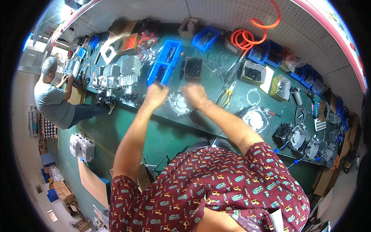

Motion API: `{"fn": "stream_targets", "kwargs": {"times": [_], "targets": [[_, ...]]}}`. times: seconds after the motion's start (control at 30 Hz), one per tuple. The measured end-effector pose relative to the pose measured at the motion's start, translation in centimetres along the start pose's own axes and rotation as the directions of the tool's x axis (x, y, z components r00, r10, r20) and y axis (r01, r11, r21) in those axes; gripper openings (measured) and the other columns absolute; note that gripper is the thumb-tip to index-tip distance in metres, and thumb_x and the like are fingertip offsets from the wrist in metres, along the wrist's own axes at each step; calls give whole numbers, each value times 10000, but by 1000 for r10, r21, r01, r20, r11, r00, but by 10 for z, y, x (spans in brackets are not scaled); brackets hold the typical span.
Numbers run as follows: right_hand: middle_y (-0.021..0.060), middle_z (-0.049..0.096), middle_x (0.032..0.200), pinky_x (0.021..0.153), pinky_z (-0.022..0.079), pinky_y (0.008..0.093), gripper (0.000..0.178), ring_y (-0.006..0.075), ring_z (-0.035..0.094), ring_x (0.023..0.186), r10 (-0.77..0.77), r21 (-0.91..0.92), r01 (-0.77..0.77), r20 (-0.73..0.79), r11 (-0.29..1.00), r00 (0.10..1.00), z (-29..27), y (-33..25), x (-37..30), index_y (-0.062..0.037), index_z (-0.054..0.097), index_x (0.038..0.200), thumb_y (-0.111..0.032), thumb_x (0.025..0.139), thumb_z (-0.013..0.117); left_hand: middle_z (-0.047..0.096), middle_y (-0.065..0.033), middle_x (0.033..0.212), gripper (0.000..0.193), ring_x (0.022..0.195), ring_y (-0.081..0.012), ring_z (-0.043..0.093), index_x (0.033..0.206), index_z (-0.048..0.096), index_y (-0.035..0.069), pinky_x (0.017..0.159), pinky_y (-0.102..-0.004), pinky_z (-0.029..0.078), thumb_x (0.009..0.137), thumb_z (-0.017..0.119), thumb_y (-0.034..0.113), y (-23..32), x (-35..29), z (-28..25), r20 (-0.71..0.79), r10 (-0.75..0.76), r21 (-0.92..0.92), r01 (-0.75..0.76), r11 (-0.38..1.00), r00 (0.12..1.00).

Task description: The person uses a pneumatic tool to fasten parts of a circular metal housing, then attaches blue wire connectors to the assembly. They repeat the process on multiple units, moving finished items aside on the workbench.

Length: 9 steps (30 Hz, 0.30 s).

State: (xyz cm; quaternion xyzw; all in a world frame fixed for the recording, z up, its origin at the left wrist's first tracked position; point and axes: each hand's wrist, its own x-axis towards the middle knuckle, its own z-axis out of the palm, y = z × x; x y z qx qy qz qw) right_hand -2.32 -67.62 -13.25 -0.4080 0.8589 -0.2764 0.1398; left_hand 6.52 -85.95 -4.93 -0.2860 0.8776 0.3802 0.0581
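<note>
At the front end of a blue parts bin (pixel 158 73) with dark small screws in it, my left hand (pixel 156 96) is closed, its fingers curled in. Its fingertips are mostly hidden, and I cannot make out what they hold. A round, silver metal cover (pixel 181 107) lies at the bench's near edge between my hands. My right hand (pixel 195 95) is closed at the cover's upper right rim, fingers bent down toward it. Anything small in its fingertips is too blurred to name. Beyond it stands a small carton (pixel 193 69) of dark screws.
Metal motor housings (pixel 129 71) stand on the bench to the left. Pliers with yellow handles (pixel 228 94), a gasket ring (pixel 253 96) and another metal cover (pixel 256 118) lie to the right. An orange coiled hose (pixel 247 40) hangs overhead. A co-worker (pixel 54 92) stands at far left.
</note>
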Motion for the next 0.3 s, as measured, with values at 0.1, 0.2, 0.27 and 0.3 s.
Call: {"fn": "stream_targets", "kwargs": {"times": [0.1, 0.2, 0.27, 0.3], "targets": [[129, 686, 995, 862, 507, 511, 236, 314, 672, 1014, -13, 1, 13, -5, 1000, 1000, 1, 1, 0, -145, 722, 1109, -238, 907, 641, 683, -231, 805, 277, 800, -379, 687, 892, 646, -24, 716, -462, 520, 854, 611, 248, -4, 8, 4, -27, -3, -30, 3, 1000, 1000], [133, 682, 1001, 864, 507, 513, 237, 314, 669, 1017, -18, 18, 18, -20, 1000, 1000, 0, 2, -3, -143, 717, 1106, -223, 892, 655, 685, -235, 820, 282, 817, -385, 685, 894, 647, -22, 738, -469, 520, 855, 610, 254, 0, 5, 0, 43, -49, -5, 50, 999, 998], [133, 681, 1010, 866, 506, 514, 241, 313, 667, 1022, 5, 11, -5, -7, 1000, 1000, 1, 1, -2, -143, 716, 1105, -216, 880, 669, 705, -241, 860, 285, 855, -367, 708, 911, 665, -20, 758, -463, 530, 865, 605, 255, -9, 1, 6, 3, -27, 25, 26, 999, 1000], [133, 681, 1010, 866, 506, 514, 241, 313, 667, 1022, 7, 11, -7, -5, 1000, 1000, 1, 1, -2, -143, 716, 1105, -216, 880, 669, 714, -248, 888, 289, 881, -357, 720, 920, 674, -18, 770, -461, 535, 869, 605, 257, -10, -3, 9, -27, -33, 36, 34, 999, 999]]}}
